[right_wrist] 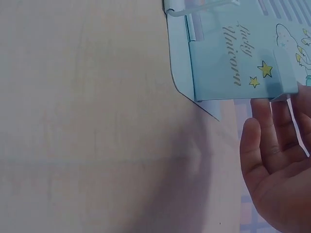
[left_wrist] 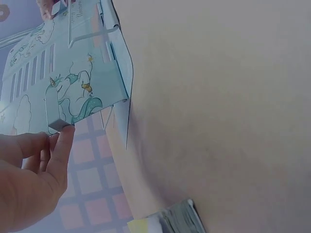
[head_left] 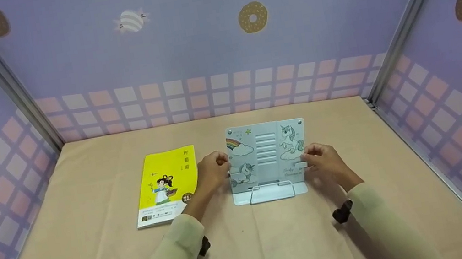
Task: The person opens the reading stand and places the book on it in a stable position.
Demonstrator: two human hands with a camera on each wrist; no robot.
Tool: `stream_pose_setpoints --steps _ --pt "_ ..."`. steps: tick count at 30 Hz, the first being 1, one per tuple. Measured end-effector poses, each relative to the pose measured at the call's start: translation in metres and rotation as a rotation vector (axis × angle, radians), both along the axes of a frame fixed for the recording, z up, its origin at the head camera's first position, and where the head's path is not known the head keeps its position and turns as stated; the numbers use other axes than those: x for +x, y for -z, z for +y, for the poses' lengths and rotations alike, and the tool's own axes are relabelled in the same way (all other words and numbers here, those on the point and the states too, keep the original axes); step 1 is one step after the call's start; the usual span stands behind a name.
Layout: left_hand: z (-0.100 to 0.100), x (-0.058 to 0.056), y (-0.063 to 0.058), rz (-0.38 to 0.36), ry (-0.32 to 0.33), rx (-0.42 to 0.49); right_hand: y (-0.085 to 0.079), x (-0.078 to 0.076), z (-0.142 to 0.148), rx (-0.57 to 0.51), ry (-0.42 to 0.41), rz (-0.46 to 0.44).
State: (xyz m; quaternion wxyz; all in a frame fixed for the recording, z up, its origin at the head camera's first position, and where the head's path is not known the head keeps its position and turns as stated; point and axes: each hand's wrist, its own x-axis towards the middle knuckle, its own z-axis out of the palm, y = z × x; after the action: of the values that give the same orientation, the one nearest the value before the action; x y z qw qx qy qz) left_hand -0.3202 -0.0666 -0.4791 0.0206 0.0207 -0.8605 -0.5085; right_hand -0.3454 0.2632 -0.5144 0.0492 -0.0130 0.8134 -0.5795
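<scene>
A pale blue book stand [head_left: 270, 172] with unicorn drawings stands upright on the table, its back panel raised on a flat base with a wire page holder [head_left: 272, 199] in front. My left hand [head_left: 213, 171] pinches its left side edge, fingertips beside a small folded side clip [left_wrist: 52, 109]. On the opposite side, my right hand [head_left: 328, 161] grips the right edge, some fingers reaching behind the panel near the other clip [right_wrist: 285, 77]. The lettering "Lucky Unicorn" shows in the right wrist view.
Left of the stand lies a yellow book [head_left: 172, 166] with a drawn figure on its cover, close to my left forearm. A peach cloth [head_left: 97, 192] covers the table. Patterned walls [head_left: 200, 51] enclose the back and both sides.
</scene>
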Motion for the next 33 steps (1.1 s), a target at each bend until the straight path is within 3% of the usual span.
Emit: stream_pose_setpoints --steps 6,10,18,26,33 --pt "0.001 -0.005 0.001 0.035 -0.051 -0.032 0.001 0.004 0.000 0.010 -0.041 -0.014" --pt "0.001 -0.013 0.002 0.055 -0.090 -0.043 0.002 0.009 0.001 -0.010 -0.114 -0.024" --pt "0.004 -0.024 -0.001 0.088 -0.103 -0.019 0.002 0.012 0.001 -0.020 -0.203 -0.024" --pt "0.010 -0.033 -0.008 0.107 -0.047 -0.058 0.003 0.016 -0.002 -0.074 -0.304 -0.013" --pt "0.013 -0.042 -0.011 0.077 0.050 -0.087 0.010 0.024 -0.022 -0.096 -0.440 0.014"
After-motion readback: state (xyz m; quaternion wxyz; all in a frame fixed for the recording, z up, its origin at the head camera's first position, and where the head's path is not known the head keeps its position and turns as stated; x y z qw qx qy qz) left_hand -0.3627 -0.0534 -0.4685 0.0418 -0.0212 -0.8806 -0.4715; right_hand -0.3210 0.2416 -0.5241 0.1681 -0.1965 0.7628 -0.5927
